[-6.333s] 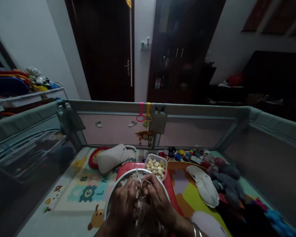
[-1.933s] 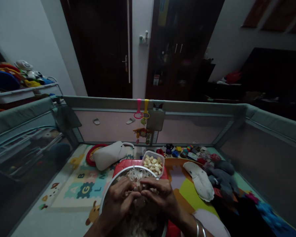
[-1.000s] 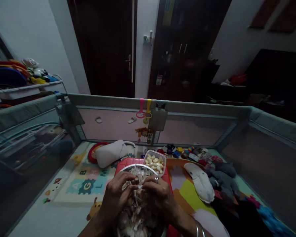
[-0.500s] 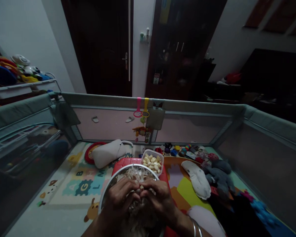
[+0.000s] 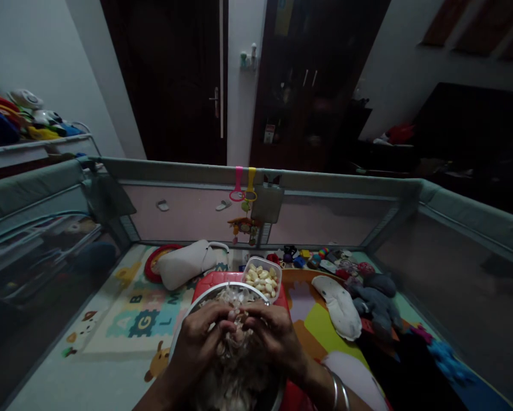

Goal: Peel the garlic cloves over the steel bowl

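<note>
My left hand [image 5: 205, 337] and my right hand [image 5: 273, 337] meet over a metal bowl [image 5: 193, 302], fingertips pinched together. Between them is a small pale garlic clove [image 5: 232, 314], partly covered by the fingers. Papery garlic skins [image 5: 237, 371] fill the bowl beneath both hands. Just beyond the bowl, a clear plastic container [image 5: 279, 273] holds several peeled cloves [image 5: 260, 279]. Both vessels rest on a red stool [image 5: 211, 279].
Soft play mats [image 5: 106, 365] cover the floor inside a grey-green playpen fence [image 5: 346, 180]. A white padded seat-like object [image 5: 183, 265] lies at left. A white pillow [image 5: 337, 308], a grey plush toy [image 5: 376, 311] and small toys lie at right.
My fingertips have parted slightly, and more of the clove shows between them. Both hands stay over the bowl. The whole view has shifted a little.
</note>
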`<state>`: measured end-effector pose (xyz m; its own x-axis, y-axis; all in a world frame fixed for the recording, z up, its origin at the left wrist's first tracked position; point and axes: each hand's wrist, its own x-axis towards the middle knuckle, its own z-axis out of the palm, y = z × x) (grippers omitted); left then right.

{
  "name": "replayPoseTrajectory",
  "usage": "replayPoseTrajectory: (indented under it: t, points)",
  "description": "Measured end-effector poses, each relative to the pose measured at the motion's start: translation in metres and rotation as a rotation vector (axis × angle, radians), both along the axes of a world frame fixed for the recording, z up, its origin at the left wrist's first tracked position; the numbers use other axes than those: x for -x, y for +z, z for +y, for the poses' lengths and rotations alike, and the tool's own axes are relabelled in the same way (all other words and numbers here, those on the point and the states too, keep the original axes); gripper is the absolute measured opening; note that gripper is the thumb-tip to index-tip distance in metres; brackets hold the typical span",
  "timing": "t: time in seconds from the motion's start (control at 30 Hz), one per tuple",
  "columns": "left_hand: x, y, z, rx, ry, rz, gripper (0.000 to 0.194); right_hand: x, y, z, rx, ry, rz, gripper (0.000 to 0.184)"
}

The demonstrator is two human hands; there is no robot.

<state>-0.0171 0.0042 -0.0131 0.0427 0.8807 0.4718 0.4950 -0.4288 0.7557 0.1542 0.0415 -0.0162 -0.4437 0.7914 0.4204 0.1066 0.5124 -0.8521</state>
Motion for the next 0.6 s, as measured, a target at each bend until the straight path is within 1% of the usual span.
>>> replayPoseTrajectory:
  t: [0.1, 0.4, 0.6]
  points:
    - [-0.0022, 0.0002, 0.001, 0.063, 0.005, -0.041, 0.015, -0.0016, 0.0004, 0.0013, 0.014, -0.017, -0.005, 0.02]
    - [-0.0024, -0.0016, 0.0007, 0.167, -0.054, -0.094, 0.023, -0.0008, -0.002, 0.0001, 0.044, -0.029, 0.01, 0.023]
    - [-0.0029, -0.0018, 0.0025, 0.295, -0.061, -0.249, 0.027, 0.0014, -0.0023, -0.0017, 0.068, -0.029, 0.039, 0.022]
